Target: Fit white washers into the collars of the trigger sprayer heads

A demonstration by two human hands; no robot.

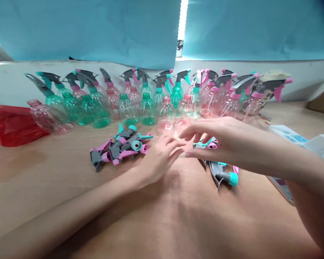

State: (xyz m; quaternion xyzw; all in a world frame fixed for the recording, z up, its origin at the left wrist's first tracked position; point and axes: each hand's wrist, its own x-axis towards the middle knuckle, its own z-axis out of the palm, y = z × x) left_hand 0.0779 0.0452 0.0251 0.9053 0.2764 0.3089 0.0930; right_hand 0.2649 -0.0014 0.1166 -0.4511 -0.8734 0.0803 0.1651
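Observation:
My left hand (pixel 160 156) is low over the middle of the table, fingers stretched out, with nothing in it. To its left lies a pile of grey, pink and teal spray trigger heads (pixel 121 147). My right hand (pixel 216 138) hovers above a second group of trigger heads, its fingers apart and no object between them. One grey head with a teal collar (pixel 223 175) shows below that hand; others are partly hidden by it. Just beyond my hands stand clear pink bottles without heads (pixel 166 113) and green open-necked bottles (pixel 147 110).
Behind these, bottles fitted with trigger heads (pixel 229 99) line the white wall. A pink bottle (pixel 50 118) leans or lies at the left beside a red plastic bag (pixel 10 126). At the right are a white-and-blue item (pixel 288 133) and a phone-like flat object (pixel 282 189).

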